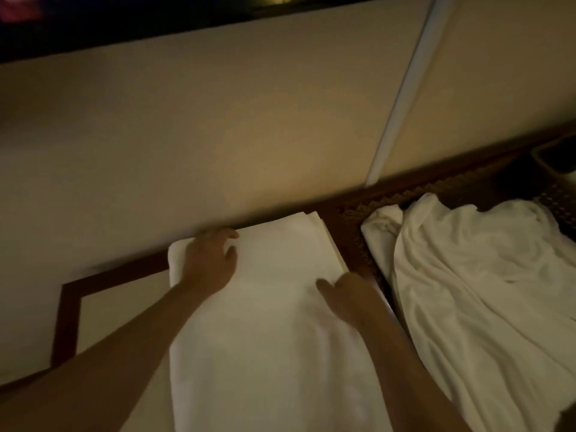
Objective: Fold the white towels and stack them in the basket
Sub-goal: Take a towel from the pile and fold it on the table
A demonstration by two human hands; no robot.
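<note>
A white towel point(274, 307) lies folded lengthwise in front of me, its far end against the wall. My left hand point(208, 263) lies flat on its far left part, fingers spread toward the far edge. My right hand point(346, 297) presses on the towel's right edge, thumb pointing left; its fingers are hidden. A heap of loose white towels point(473, 275) lies to the right. The dark rim of a basket point(558, 157) shows at the far right, mostly out of view.
A cream wall point(218, 135) with a white vertical strip point(402, 95) rises just behind the towel. Dark wooden trim point(67, 322) frames a light panel at the left. A patterned dark mat point(436, 191) lies under the heap.
</note>
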